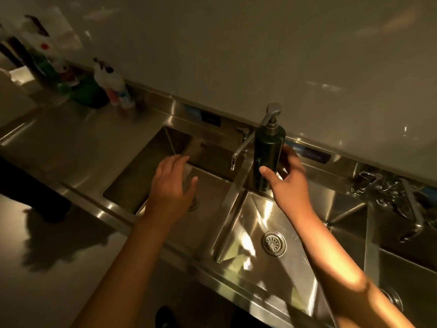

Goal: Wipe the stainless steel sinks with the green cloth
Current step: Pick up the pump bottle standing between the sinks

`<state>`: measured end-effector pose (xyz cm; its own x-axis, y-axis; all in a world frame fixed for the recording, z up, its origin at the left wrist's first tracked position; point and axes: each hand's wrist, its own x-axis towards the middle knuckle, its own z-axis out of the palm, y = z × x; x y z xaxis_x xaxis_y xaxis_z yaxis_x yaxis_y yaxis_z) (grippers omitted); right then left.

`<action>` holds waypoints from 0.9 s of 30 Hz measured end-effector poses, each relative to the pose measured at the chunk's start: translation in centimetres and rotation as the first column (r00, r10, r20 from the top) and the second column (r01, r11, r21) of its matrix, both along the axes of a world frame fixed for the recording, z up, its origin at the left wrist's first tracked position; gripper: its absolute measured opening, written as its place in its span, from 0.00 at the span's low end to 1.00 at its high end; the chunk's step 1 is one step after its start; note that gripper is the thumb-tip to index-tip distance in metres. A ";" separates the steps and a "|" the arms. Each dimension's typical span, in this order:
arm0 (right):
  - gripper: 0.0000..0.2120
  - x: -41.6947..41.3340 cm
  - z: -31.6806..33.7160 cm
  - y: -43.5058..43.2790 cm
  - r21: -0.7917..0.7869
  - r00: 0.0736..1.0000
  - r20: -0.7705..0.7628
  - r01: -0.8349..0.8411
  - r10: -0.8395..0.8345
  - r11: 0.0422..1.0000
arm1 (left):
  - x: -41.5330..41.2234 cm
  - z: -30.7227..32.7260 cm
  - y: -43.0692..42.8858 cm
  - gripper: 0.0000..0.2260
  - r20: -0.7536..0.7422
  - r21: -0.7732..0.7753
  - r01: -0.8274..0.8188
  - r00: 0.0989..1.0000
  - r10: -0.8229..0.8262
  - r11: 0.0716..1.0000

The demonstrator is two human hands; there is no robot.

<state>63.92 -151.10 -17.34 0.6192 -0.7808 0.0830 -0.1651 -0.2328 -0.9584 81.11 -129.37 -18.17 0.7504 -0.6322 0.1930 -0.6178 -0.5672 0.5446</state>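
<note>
Three stainless steel sink basins run along the counter: a left basin [132, 176], a middle basin [250, 214] with a round drain [273, 243], and a right basin [402, 263]. My right hand [287, 178] grips a dark green pump soap bottle [267, 157] that stands on the ledge behind the divider between the left and middle basins. My left hand [171, 183] hovers over the left basin with its fingers spread and holds nothing. A green thing [85, 91] at the back left is too blurred to tell whether it is the cloth.
A faucet [241, 147] reaches over the divider beside the bottle. Several blurred bottles [113, 86] stand at the counter's back left. A second faucet with metal fittings [397, 197] sits behind the right basin. A flat steel drainboard [59, 143] lies to the left.
</note>
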 end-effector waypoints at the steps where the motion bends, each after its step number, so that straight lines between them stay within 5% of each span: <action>1: 0.32 0.7 0.2 1.1 0.003 1.000 -0.006 0.003 -0.003 1.000 | 0.7 -0.1 1.1 0.25 0.013 0.002 -0.004 1.000 0.004 1.000; 8: 0.32 6.0 0.8 10.1 -0.054 0.998 -0.018 -0.056 0.055 0.997 | 5.9 -1.0 9.9 0.23 0.074 -0.050 -0.007 0.997 0.010 0.999; 27: 0.30 19.6 -0.1 28.1 -0.030 0.996 -0.034 -0.088 0.087 0.996 | 18.8 -2.0 30.9 0.23 -0.041 -0.066 -0.024 0.999 0.022 0.998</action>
